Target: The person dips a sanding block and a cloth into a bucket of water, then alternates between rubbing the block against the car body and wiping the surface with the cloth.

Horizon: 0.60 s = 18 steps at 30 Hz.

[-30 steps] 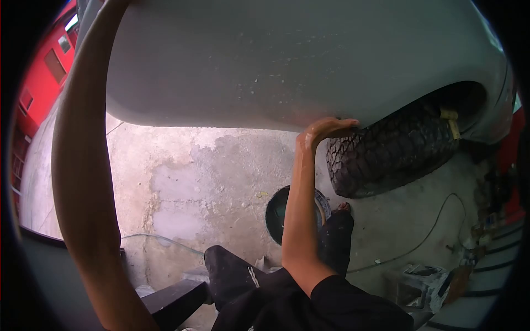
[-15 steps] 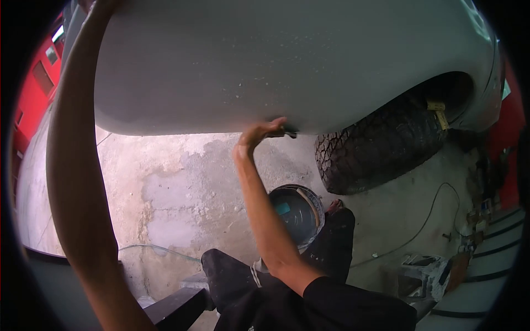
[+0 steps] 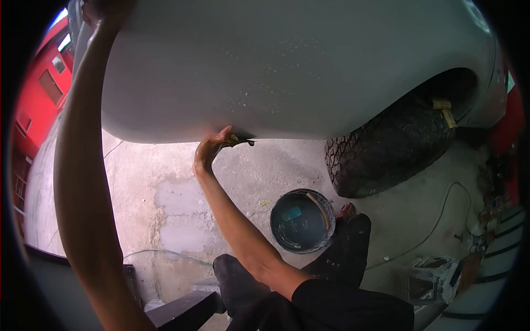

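A large grey vehicle body panel (image 3: pixel 221 71) fills the upper view, with pale specks on its middle. My right hand (image 3: pixel 208 147) is at the panel's lower edge, its fingers closed round a small dark, thin piece (image 3: pixel 242 141) that lies against that edge. My left hand (image 3: pixel 107 12) is raised to the panel's upper left, at the top of the view; its fingers are dark and partly cut off. A round dark bucket (image 3: pixel 301 234) with water, a teal piece and a curved handle inside stands below, between the legs and the panel.
A knobbly black tyre (image 3: pixel 392 146) sits in the wheel arch at the right. A thin hose (image 3: pixel 425 237) curves over the concrete floor (image 3: pixel 265 176). A stained step stool (image 3: pixel 428 281) stands at the lower right, and a dark beam (image 3: pixel 185 309) at the lower left.
My right hand has slid left along the panel's lower edge with the dark piece. The view has shifted slightly, and the bucket now shows whole.
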Tool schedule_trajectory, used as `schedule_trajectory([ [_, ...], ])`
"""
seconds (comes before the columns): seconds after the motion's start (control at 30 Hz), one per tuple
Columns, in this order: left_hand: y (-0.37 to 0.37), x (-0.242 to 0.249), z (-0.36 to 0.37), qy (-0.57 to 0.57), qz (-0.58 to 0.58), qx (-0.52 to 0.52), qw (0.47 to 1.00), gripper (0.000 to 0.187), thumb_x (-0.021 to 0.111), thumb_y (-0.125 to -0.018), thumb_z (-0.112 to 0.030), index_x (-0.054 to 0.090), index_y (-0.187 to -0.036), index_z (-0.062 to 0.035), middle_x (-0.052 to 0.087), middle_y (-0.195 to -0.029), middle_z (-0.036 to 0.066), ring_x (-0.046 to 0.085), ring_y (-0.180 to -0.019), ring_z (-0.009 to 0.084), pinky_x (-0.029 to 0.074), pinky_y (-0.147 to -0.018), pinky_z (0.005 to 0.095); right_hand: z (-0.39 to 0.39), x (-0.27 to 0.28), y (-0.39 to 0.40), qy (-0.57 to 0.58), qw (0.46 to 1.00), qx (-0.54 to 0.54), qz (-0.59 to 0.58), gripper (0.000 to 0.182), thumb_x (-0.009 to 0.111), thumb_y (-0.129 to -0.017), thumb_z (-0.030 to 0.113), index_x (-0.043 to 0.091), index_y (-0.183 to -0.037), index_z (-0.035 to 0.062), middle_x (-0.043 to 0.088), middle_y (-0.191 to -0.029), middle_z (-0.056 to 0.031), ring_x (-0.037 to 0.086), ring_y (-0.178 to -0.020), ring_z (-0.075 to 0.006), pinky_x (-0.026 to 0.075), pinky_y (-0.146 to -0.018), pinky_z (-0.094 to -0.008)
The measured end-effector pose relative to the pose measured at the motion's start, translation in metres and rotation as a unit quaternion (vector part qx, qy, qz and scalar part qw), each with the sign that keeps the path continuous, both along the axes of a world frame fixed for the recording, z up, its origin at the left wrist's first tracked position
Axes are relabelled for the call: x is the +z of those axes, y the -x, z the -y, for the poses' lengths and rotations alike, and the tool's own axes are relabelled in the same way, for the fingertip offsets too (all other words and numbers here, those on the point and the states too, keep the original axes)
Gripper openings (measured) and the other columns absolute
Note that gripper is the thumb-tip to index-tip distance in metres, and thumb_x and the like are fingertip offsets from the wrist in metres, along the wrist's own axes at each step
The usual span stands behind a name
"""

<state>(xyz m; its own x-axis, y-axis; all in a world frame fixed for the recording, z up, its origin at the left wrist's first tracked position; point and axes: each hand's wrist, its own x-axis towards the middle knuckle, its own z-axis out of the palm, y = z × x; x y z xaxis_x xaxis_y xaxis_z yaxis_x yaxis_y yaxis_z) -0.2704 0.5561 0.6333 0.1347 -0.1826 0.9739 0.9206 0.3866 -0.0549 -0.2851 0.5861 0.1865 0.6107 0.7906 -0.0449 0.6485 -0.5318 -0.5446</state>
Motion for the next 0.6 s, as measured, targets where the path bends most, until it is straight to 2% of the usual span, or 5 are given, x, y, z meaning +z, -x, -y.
schedule_trajectory([
  [0.03, -0.001, 0.003, 0.003, 0.002, -0.006, 0.000, 1.000, 0.043, 0.058, -0.097, -0.026, 0.065, -0.133, -0.0050, 0.061, -0.140, 0.023, 0.052, -0.135, 0.0400, 0.043, -0.114, 0.0509, 0.010, 0.010, -0.011, -0.080, 0.982, 0.019, -0.167, 0.094, 0.010, -0.106, 0.069, 0.001, -0.166, -0.0024, -0.010, -0.172, -0.0298, -0.013, -0.161, -0.0389, -0.010, -0.129, -0.0534],
  [0.13, -0.011, -0.005, 0.002, -0.002, 0.029, -0.015, 0.999, 0.043, 0.058, -0.096, -0.025, 0.065, -0.133, -0.0036, 0.061, -0.140, 0.023, 0.053, -0.134, 0.0398, 0.042, -0.114, 0.0510, -0.040, 0.039, -0.141, -0.355, 0.881, 0.064, -0.307, 0.103, 0.012, -0.101, 0.076, -0.002, -0.166, -0.0018, -0.010, -0.172, -0.0304, -0.012, -0.161, -0.0404, -0.008, -0.129, -0.0555],
  [0.27, -0.017, -0.005, 0.004, 0.010, 0.076, -0.021, 0.997, 0.043, 0.057, -0.097, -0.024, 0.065, -0.134, -0.0036, 0.061, -0.139, 0.023, 0.054, -0.133, 0.0398, 0.043, -0.113, 0.0513, -0.106, 0.083, -0.258, -0.510, 0.825, 0.110, -0.216, 0.114, 0.014, -0.094, 0.086, -0.006, -0.166, -0.0011, -0.010, -0.171, -0.0313, -0.011, -0.161, -0.0424, -0.007, -0.128, -0.0584],
  [0.43, 0.031, 0.004, -0.013, -0.017, -0.030, 0.010, 0.999, 0.045, 0.058, -0.095, -0.021, 0.064, -0.136, -0.0042, 0.063, -0.140, 0.021, 0.056, -0.130, 0.0399, 0.040, -0.115, 0.0500, -0.015, 0.038, -0.135, -0.590, 0.731, 0.342, 0.010, 0.130, 0.017, -0.085, 0.097, -0.011, -0.165, -0.0002, -0.010, -0.171, -0.0324, -0.009, -0.160, -0.0448, -0.005, -0.128, -0.0620],
  [0.6, 0.007, -0.002, -0.002, -0.001, -0.013, -0.004, 1.000, 0.049, 0.057, -0.092, -0.018, 0.063, -0.137, -0.0031, 0.065, -0.136, 0.022, 0.055, -0.131, 0.0407, 0.037, -0.117, 0.0507, -0.079, 0.111, -0.273, -0.580, 0.791, 0.194, 0.010, 0.136, 0.020, -0.083, 0.099, -0.012, -0.164, -0.0051, -0.010, -0.170, -0.0351, -0.007, -0.160, -0.0482, -0.003, -0.126, -0.0667],
])
